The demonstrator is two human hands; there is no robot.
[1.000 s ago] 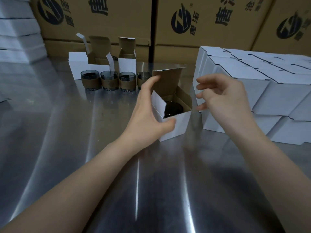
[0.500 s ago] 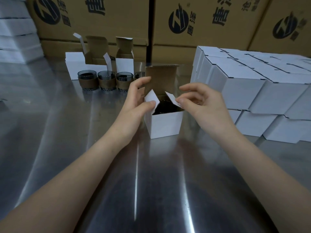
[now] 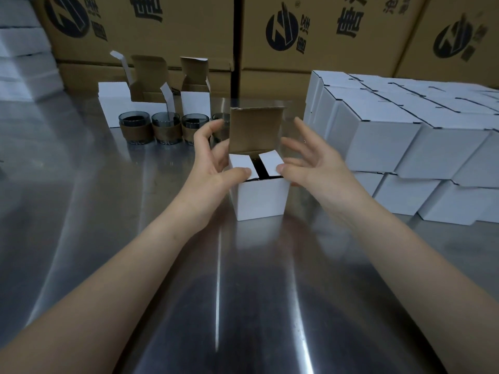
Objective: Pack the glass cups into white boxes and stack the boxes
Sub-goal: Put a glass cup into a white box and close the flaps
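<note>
steel table [image 3: 108,211] with an open white box [image 3: 260,199], glass cups [image 3: 165,128], stacked boxes [image 3: 383,141]

A small white box [image 3: 260,199] stands upright on the worktop [image 3: 108,211]. Its two side flaps are folded nearly flat with a dark gap between them, and its brown-lined lid [image 3: 255,129] stands up. Something dark shows through the gap. Behind and to the left, four smoky glass cups [image 3: 165,127] with brown bands stand in a row, the rightmost partly hidden. Just behind them are open white boxes [image 3: 195,102]. To the right, closed white boxes [image 3: 383,141] are stacked in two layers.
</note>
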